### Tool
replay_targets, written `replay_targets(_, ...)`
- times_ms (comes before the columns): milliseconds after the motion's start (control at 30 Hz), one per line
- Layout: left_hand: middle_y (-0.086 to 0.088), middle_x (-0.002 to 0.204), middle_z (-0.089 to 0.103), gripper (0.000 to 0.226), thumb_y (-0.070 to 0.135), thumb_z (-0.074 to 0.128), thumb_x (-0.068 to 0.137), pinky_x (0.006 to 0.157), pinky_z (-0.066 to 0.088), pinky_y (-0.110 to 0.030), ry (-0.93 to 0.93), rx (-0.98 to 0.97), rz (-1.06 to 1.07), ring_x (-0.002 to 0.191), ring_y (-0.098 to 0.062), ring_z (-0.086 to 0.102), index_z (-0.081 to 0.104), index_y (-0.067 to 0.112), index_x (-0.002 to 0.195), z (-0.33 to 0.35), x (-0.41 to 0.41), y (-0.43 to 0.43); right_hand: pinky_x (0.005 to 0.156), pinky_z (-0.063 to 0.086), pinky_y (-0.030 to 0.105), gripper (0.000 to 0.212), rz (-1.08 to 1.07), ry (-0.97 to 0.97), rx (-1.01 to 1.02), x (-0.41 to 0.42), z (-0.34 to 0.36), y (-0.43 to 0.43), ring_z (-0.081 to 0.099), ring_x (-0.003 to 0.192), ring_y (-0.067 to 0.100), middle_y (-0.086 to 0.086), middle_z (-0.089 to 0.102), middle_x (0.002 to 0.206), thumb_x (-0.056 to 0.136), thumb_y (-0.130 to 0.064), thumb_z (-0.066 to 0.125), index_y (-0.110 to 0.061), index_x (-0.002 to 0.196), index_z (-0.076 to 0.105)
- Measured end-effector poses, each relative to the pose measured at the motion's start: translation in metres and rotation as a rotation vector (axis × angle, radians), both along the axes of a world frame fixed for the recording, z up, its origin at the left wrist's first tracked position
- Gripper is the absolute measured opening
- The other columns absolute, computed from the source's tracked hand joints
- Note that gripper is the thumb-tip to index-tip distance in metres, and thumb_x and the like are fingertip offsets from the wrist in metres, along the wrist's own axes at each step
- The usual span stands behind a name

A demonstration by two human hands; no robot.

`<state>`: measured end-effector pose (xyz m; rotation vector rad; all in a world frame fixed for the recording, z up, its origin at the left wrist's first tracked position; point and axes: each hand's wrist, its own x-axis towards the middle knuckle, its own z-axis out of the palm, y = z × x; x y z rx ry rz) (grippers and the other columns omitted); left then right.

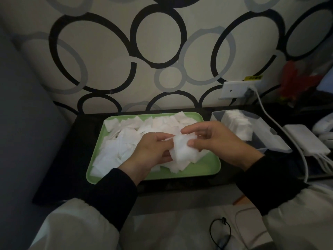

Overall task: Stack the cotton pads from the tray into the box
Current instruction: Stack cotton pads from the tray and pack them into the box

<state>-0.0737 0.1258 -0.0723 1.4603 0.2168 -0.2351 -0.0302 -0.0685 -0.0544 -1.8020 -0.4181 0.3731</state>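
A green tray (201,168) lies on the dark table, heaped with several loose white square cotton pads (126,138). Above the tray's right half, both hands hold a small bundle of cotton pads (183,150). My left hand (153,150) grips the bundle from the left with curled fingers. On the bundle's right edge, my right hand (214,141) pinches it between thumb and fingers. To the right of the tray stands a clear plastic box (270,141), with a row of stacked pads (236,121) in its far part.
A white power strip (306,139) with a cable lies right of the box. A wall socket plate (234,89) sits behind it on the circle-patterned wall. A red object (297,82) stands at the far right. Below lie white cloth and a black cord loop (219,230).
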Motion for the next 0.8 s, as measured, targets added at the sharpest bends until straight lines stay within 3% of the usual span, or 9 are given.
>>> replay_targets(100, -0.009, 0.097, 0.078, 0.016, 0.01, 0.064, 0.095, 0.07, 0.06, -0.028, -0.008, 0.035, -0.066, 0.088, -0.022, 0.076, 0.074, 0.009, 0.108, 0.002, -0.001, -0.002, 0.081, 0.057, 0.047, 0.036, 0.011, 0.027, -0.026, -0.001, 0.002, 0.0, 0.068, 0.093, 0.037, 0.023, 0.071, 0.095, 0.079, -0.001, 0.077, -0.014, 0.112, 0.072)
replay_targets(233, -0.011, 0.097, 0.077, 0.018, 0.006, 0.059, 0.097, 0.069, 0.061, -0.029, -0.006, 0.039, -0.094, 0.087, -0.024, 0.076, 0.073, 0.006, 0.108, 0.001, -0.002, -0.005, 0.071, 0.057, 0.034, 0.041, -0.038, 0.029, -0.044, -0.002, 0.001, 0.003, 0.066, 0.08, 0.028, 0.029, 0.069, 0.087, 0.076, -0.001, 0.08, -0.013, 0.113, 0.068)
replay_targets(400, -0.008, 0.097, 0.078, 0.022, 0.007, 0.053, 0.1, 0.07, 0.06, -0.028, -0.004, 0.048, -0.103, 0.089, -0.022, 0.076, 0.072, 0.009, 0.111, -0.002, 0.0, -0.004, 0.066, 0.056, 0.027, 0.043, -0.087, 0.029, -0.066, -0.001, -0.002, 0.005, 0.065, 0.075, 0.017, 0.008, 0.064, 0.082, 0.075, -0.004, 0.083, -0.015, 0.112, 0.066)
replay_targets(533, -0.009, 0.091, 0.078, 0.022, 0.017, 0.052, 0.103, 0.065, 0.06, -0.029, 0.034, 0.021, -0.069, 0.084, -0.024, 0.076, 0.07, 0.008, 0.109, 0.0, 0.001, -0.006, 0.066, 0.057, 0.028, 0.041, -0.106, 0.012, -0.104, 0.001, -0.003, 0.005, 0.065, 0.072, 0.011, 0.004, 0.065, 0.08, 0.074, -0.007, 0.084, -0.017, 0.11, 0.067)
replay_targets(667, -0.011, 0.098, 0.077, 0.031, 0.035, 0.058, 0.099, 0.076, 0.061, -0.038, 0.068, 0.004, -0.036, 0.089, -0.026, 0.076, 0.07, 0.009, 0.109, 0.001, 0.004, -0.006, 0.06, 0.054, 0.025, 0.038, -0.149, -0.026, -0.149, 0.003, -0.007, 0.006, 0.066, 0.068, 0.013, 0.004, 0.067, 0.077, 0.072, -0.017, 0.087, -0.019, 0.105, 0.067)
replay_targets(800, -0.002, 0.093, 0.078, 0.013, 0.011, 0.072, 0.09, 0.076, 0.062, -0.036, -0.105, 0.118, 0.042, 0.093, -0.023, 0.073, 0.072, 0.015, 0.102, -0.01, 0.005, -0.004, 0.058, 0.052, 0.026, 0.017, -0.268, -0.129, -0.272, 0.009, -0.017, 0.003, 0.069, 0.059, 0.011, 0.005, 0.071, 0.071, 0.085, -0.026, 0.076, -0.017, 0.095, 0.065)
